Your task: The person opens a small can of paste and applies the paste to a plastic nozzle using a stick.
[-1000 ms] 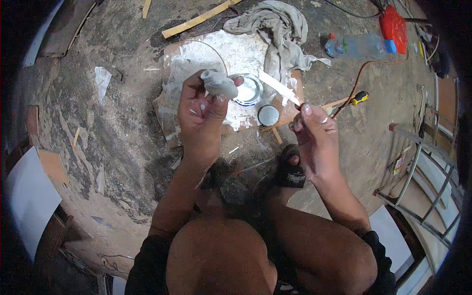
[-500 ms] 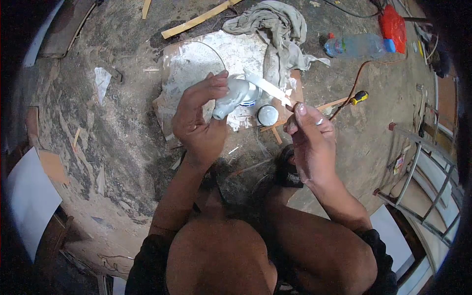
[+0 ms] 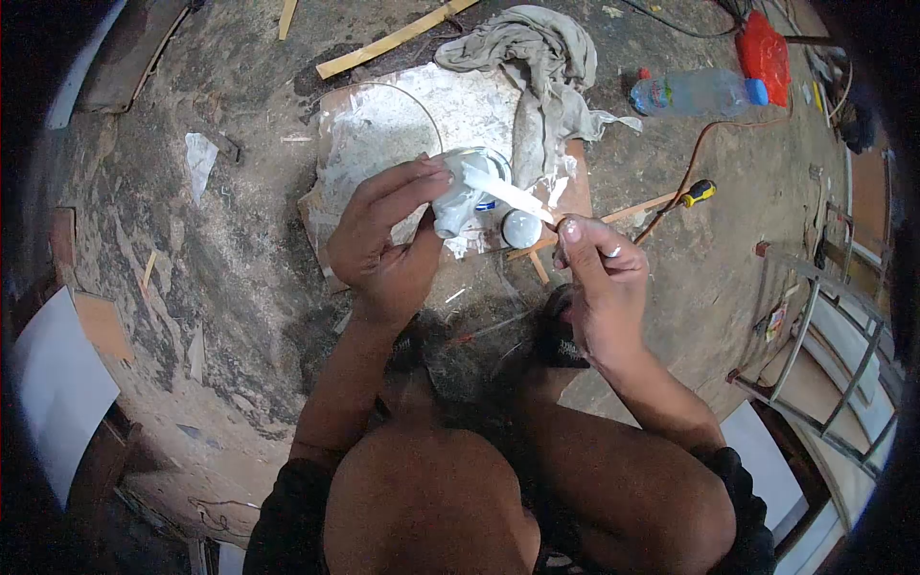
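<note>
My left hand (image 3: 388, 235) is closed on a rounded pale grey piece (image 3: 458, 196) with a short tube-like neck pointing down toward me. What exactly the piece is, I cannot tell. Between thumb and fingers, my right hand (image 3: 606, 278) pinches a flat stick (image 3: 513, 196) coated in white paste. Its far end lies over the side of the grey piece, apparently touching it. Partly hidden behind both is an open round can (image 3: 494, 165) with some blue on its side. A small round pale lid or tub (image 3: 522, 229) sits just below the stick.
A paint-smeared board (image 3: 374, 125) lies under the can, with a crumpled grey rag (image 3: 551, 57) at its edge. To the right are a plastic bottle (image 3: 695, 93), a red bag (image 3: 764, 57), a yellow-and-black screwdriver (image 3: 700, 193) and a metal frame (image 3: 815, 326). Wooden strips (image 3: 393, 38) lie at the back.
The coated stick has swung lower and left, so its tip now overlaps the grey piece. My right hand has dropped slightly, and my left hand has turned the piece a little.
</note>
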Tool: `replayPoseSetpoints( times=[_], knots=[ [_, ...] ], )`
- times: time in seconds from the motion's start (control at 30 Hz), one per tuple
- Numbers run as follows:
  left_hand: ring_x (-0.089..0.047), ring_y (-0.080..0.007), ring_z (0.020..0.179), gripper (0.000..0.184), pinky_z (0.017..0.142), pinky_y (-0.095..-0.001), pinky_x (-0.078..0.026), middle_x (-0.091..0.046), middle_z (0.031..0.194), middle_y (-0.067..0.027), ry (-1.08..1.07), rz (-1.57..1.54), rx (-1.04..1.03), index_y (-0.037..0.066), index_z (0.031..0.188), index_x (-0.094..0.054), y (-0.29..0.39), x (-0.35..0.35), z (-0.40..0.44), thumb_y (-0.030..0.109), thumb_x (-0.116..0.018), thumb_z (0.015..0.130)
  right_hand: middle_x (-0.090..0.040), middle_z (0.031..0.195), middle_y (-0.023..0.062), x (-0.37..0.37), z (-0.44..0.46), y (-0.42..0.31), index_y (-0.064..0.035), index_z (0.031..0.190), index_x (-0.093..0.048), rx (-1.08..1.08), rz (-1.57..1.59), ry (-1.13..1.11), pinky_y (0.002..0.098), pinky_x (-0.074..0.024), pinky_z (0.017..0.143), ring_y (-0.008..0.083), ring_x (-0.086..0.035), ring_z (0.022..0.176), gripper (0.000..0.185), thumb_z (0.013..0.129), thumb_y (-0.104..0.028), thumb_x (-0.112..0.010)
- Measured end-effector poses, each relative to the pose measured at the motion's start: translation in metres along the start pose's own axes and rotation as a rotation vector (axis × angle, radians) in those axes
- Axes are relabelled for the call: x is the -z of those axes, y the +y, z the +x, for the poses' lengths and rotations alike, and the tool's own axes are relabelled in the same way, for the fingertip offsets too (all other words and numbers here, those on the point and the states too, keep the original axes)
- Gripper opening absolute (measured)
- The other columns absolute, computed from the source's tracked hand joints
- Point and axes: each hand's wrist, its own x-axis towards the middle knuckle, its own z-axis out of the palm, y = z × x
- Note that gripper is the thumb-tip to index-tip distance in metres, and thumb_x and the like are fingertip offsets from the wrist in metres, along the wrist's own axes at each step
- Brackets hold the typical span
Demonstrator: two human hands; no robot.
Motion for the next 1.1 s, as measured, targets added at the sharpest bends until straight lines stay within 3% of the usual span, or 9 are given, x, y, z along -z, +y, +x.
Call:
replayPoseSetpoints(
  times=[0.13, 0.43, 0.53, 0.63, 0.77, 0.93, 1.07, 1.1],
  knots=[
    [-0.069, -0.0254, 0.103, 0.038, 0.09, -0.0347, -0.057, -0.071, 0.11, -0.0118, -0.001, -0.006, -0.014, 0.006, 0.106, -0.073, -0.002, 0.002, -0.001, -0.01, -0.079, 0.072, -0.063, 0.08, -0.0014, 0.0, -0.004, 0.003, 0.0025, 0.098, -0.074, 0.081, -0.059, -0.072, 0.0225, -0.0389, 0.064, 0.0052, -0.05, 0.072, 0.021, 0.097, -0.018, -0.069],
    [-0.069, -0.0248, 0.101, 0.037, 0.088, -0.0341, -0.056, -0.07, 0.109, -0.0112, 0.0, 0.016, 0.06, 0.005, 0.105, -0.074, 0.0, 0.003, 0.0, -0.005, -0.082, 0.071, -0.062, 0.08, 0.0019, 0.001, -0.008, 0.007, 0.0042, 0.1, -0.071, -0.046, 0.058, -0.162, 0.0249, -0.04, 0.069, 0.0084, -0.051, 0.073, 0.02, 0.098, -0.015, -0.065],
    [-0.068, -0.0234, 0.1, 0.037, 0.087, -0.0339, -0.055, -0.07, 0.108, -0.0105, -0.044, 0.098, 0.062, 0.007, 0.106, -0.075, -0.005, 0.006, 0.001, -0.005, -0.081, 0.072, -0.062, 0.077, -0.0027, 0.002, -0.002, 0.011, 0.0034, 0.099, -0.073, 0.021, 0.066, -0.109, 0.0217, -0.0385, 0.065, 0.0048, -0.05, 0.072, 0.025, 0.099, -0.021, -0.065],
    [-0.068, -0.0221, 0.098, 0.036, 0.086, -0.0334, -0.054, -0.069, 0.105, -0.0096, -0.048, 0.199, 0.117, 0.008, 0.107, -0.075, -0.008, 0.008, 0.0, -0.004, -0.08, 0.073, -0.063, 0.078, -0.0018, 0.008, 0.005, 0.016, 0.0034, 0.1, -0.071, 0.018, 0.035, 0.016, 0.0218, -0.04, 0.066, 0.0054, -0.051, 0.073, 0.025, 0.1, -0.02, -0.064],
    [-0.067, -0.0217, 0.097, 0.036, 0.085, -0.0326, -0.053, -0.068, 0.104, -0.0093, -0.027, 0.166, 0.162, 0.008, 0.108, -0.074, -0.019, 0.011, -0.006, -0.003, -0.08, 0.075, -0.066, 0.082, 0.0009, 0.017, 0.035, 0.035, 0.0004, 0.096, -0.069, 0.276, -0.274, 0.118, 0.0223, -0.0409, 0.065, 0.0046, -0.053, 0.074, 0.021, 0.1, -0.02, -0.064],
    [-0.066, -0.0211, 0.096, 0.035, 0.085, -0.0322, -0.053, -0.067, 0.106, -0.0088, -0.042, 0.214, 0.149, 0.007, 0.11, -0.073, -0.016, 0.014, -0.005, -0.002, -0.08, 0.077, -0.062, 0.082, 0.0062, 0.025, 0.068, 0.029, -0.0083, 0.085, -0.068, 0.975, -1.094, -0.086, 0.041, -0.044, 0.072, 0.0279, -0.058, 0.076, 0.006, 0.081, -0.011, -0.073],
    [-0.065, -0.0213, 0.096, 0.034, 0.085, -0.0328, -0.053, -0.067, 0.106, -0.0087, -0.047, 0.208, 0.113, 0.008, 0.11, -0.073, -0.019, 0.014, -0.005, 0.0, -0.08, 0.078, -0.065, 0.08, 0.005, 0.008, 0.088, 0.025, -0.0067, 0.09, -0.073, 1.095, -1.259, -0.316, 0.0394, -0.0453, 0.073, 0.0245, -0.061, 0.076, 0.012, 0.082, -0.015, -0.075],
    [-0.065, -0.0214, 0.097, 0.034, 0.086, -0.0329, -0.052, -0.067, 0.106, -0.0088, -0.053, 0.204, 0.122, 0.008, 0.11, -0.073, -0.019, 0.014, -0.005, 0.0, -0.08, 0.078, -0.064, 0.08, 0.0054, 0.004, 0.09, 0.029, -0.0068, 0.089, -0.073, 1.008, -1.173, -0.369, 0.0395, -0.0453, 0.073, 0.0253, -0.061, 0.076, 0.011, 0.081, -0.015, -0.075]
  ],
)
